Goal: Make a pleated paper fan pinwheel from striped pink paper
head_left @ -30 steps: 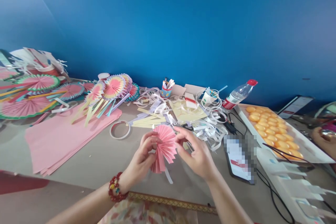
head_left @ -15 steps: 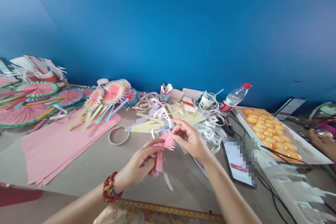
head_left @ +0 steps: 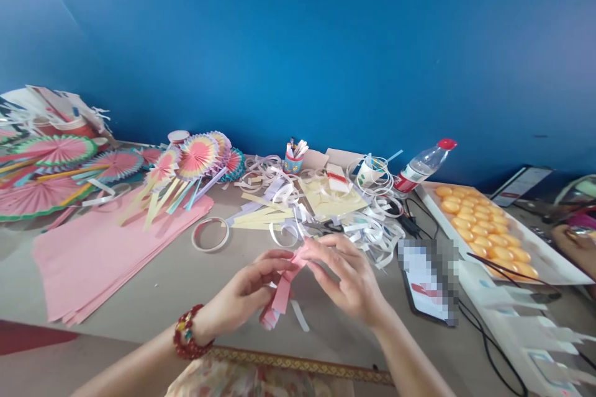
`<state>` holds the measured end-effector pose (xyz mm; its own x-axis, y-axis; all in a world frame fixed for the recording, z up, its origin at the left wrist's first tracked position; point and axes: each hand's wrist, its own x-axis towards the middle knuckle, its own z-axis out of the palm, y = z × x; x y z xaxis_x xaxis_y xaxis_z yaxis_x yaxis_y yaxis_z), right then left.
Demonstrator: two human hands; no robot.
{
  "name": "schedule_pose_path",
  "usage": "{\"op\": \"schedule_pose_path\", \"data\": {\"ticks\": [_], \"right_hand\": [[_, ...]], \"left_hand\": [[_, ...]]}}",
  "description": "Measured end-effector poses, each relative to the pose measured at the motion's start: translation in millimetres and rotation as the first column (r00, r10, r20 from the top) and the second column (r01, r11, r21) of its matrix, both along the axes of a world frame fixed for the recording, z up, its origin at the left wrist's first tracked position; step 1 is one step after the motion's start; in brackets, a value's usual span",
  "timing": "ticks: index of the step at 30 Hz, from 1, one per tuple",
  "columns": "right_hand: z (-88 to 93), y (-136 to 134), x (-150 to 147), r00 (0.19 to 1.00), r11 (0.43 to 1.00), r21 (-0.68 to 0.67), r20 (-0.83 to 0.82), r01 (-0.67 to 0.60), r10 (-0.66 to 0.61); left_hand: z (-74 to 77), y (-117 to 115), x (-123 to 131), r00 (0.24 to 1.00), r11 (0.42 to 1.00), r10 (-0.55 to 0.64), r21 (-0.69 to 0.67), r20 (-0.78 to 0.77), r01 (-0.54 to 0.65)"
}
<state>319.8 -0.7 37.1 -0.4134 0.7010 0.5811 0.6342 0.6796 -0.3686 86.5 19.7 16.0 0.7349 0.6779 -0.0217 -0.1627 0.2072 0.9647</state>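
Observation:
A pleated strip of pink paper (head_left: 282,293) is held between my two hands, low over the table's front. My left hand (head_left: 251,282), with a red bead bracelet (head_left: 189,332) at the wrist, grips its left side between thumb and fingers. At the strip's upper right end, my right hand (head_left: 347,273) pinches the folds; its fingertips partly cover them. The lower end of the paper hangs below my left fingers. A short white paper strip (head_left: 300,316) lies on the table beside it. Just beyond my left hand lies a roll of tape (head_left: 210,235).
Pink sheets (head_left: 107,254) and finished paper fans (head_left: 199,156) lie to the left. Paper scraps (head_left: 265,216) spread behind my hands. At right are a phone (head_left: 428,288), a bottle (head_left: 423,166), a tray of orange objects (head_left: 479,223), a power strip (head_left: 512,319) and another person's hand (head_left: 575,251).
My right hand has come down and in, closing over the strip's upper end. The fanned pleats that stood spread are now pressed together.

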Motion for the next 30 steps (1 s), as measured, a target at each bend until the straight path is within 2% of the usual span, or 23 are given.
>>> {"op": "schedule_pose_path", "data": {"ticks": [6, 11, 14, 16, 18, 25, 30], "right_hand": [[-8.0, -4, -1, 0.989, 0.985, -0.163, -0.147, -0.05, 0.026], [11.2, -11, 1, 0.942, 0.957, -0.275, -0.335, -0.088, -0.009], [24.9, -14, 5, 0.91, 0.895, -0.416, -0.414, -0.163, -0.027], [29.5, -15, 6, 0.911, 0.829, -0.512, -0.412, -0.224, -0.008], [29.5, -14, 6, 0.924, 0.789, -0.563, -0.383, -0.247, 0.016], [19.5, -4, 6, 0.959, 0.763, -0.631, -0.277, -0.144, -0.049], [19.1, 2, 6, 0.976, 0.775, -0.624, -0.212, -0.098, -0.048]], "left_hand": [[-0.8, -8, -6, 1.0, 1.0, -0.017, -0.021, 0.014, 0.017], [1.0, -11, -6, 0.999, 1.0, 0.0, 0.016, -0.048, 0.001], [-0.9, -11, -5, 0.998, 1.0, -0.001, 0.029, -0.07, 0.003], [-2.2, -10, -4, 0.998, 0.999, 0.0, 0.032, -0.07, 0.003], [-2.9, -10, -3, 0.998, 0.999, 0.009, 0.036, -0.061, -0.007], [0.6, -9, -2, 0.999, 1.0, 0.0, 0.005, -0.051, 0.0], [1.6, -10, -3, 0.999, 1.0, -0.014, -0.024, -0.044, 0.013]]}}
